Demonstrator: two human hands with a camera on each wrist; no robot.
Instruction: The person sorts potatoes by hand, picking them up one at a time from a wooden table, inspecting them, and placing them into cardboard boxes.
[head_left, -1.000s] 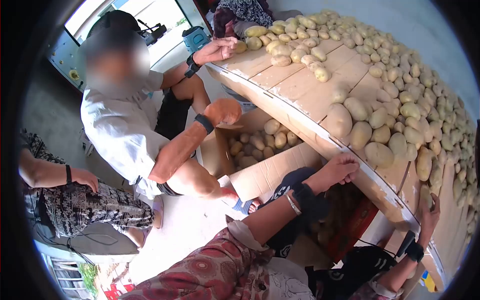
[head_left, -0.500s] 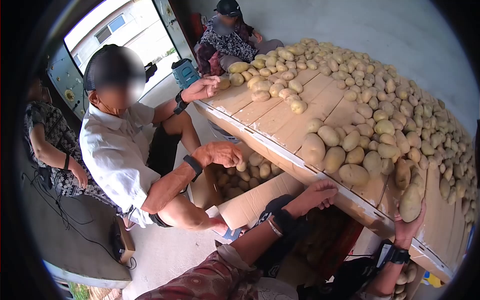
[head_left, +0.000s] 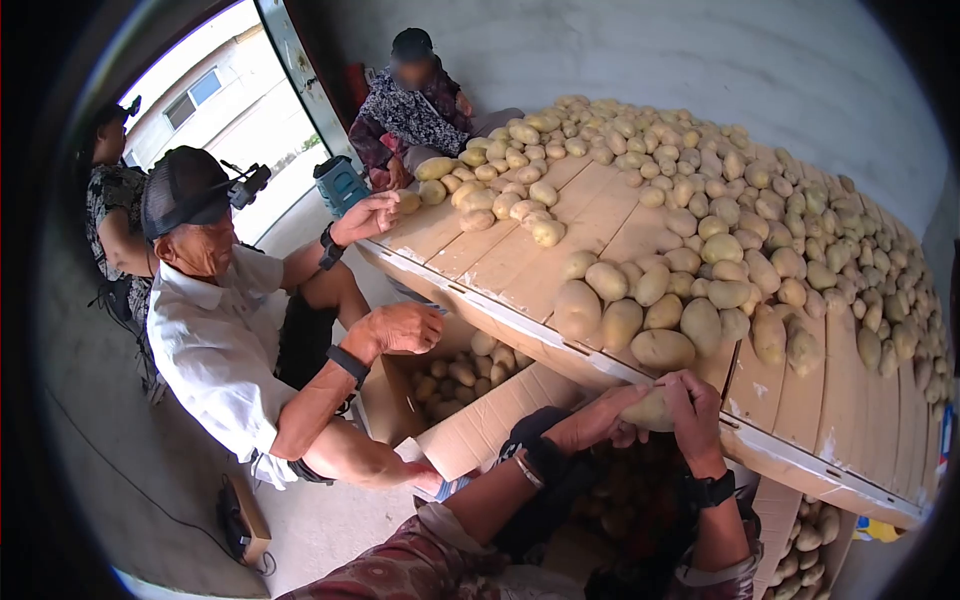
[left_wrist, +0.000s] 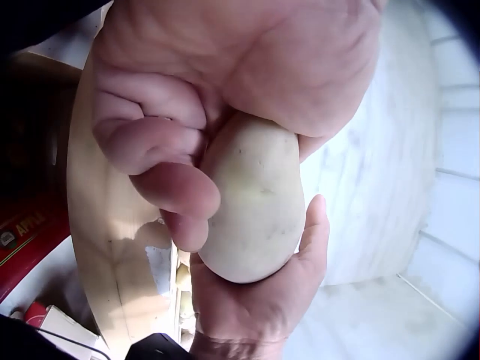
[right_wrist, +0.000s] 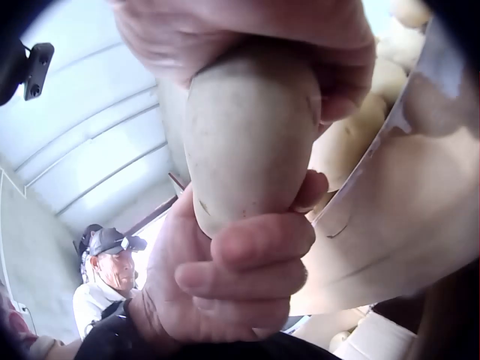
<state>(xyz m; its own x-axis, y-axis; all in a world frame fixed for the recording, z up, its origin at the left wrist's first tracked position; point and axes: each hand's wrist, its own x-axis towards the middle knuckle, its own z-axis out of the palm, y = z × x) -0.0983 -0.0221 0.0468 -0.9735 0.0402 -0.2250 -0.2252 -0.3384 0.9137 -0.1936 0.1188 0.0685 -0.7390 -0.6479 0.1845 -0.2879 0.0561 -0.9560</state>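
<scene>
A large pale potato (head_left: 652, 411) is held between both hands close to the table's front edge. My left hand (head_left: 598, 420) grips one end; in the left wrist view its curled fingers (left_wrist: 169, 184) lie along the potato's side. The right hand (head_left: 694, 420) holds the other end, with the palm against it and the thumb up one side. Seen in the right wrist view, the potato (right_wrist: 251, 142) is smooth, with a few small marks, and its upper end is hidden by the right hand.
Many potatoes (head_left: 720, 250) are heaped across the plank table (head_left: 800, 400). Cardboard boxes (head_left: 500, 415) of potatoes stand below its edge, another box (head_left: 775, 515) at lower right. A person in a white shirt (head_left: 215, 345) sits at left; others are farther back.
My right hand has picked up a potato from the table's right part and brought it left to my left hand. The head view has shifted, and both hands now hold it.
</scene>
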